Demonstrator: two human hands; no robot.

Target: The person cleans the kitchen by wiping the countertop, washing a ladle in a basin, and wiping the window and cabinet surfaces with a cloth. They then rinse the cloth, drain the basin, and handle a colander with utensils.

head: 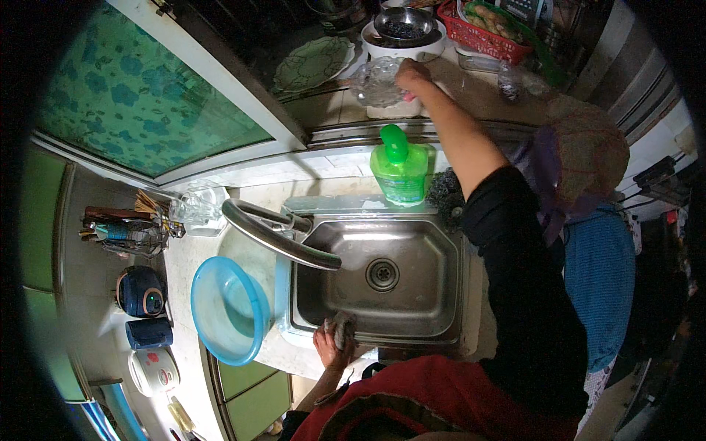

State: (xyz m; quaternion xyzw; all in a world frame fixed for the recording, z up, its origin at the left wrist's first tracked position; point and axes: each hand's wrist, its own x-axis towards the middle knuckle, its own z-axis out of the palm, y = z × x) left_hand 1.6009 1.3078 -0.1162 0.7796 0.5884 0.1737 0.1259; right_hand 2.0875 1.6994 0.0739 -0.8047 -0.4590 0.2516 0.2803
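My right hand (412,79) reaches over the window ledge behind the sink, its fingers at the edge of a clear glass dish (378,82). Whether it grips the dish is hard to tell. My left hand (332,344) is closed around a wet grey cloth (345,329) at the near edge of the stainless steel sink (331,292). A curved metal faucet (281,242) hangs over the basin and its drain. Behind the sink stands a green detergent bottle (400,171), with a dark scouring pad (445,190) to its right.
A blue plastic basin (229,311) sits left of the sink. Glasses (201,209) stand near the window frame. A scalloped plate (314,63), a white bowl (405,50) with a metal bowl (404,25) and a red basket (485,38) are on the ledge.
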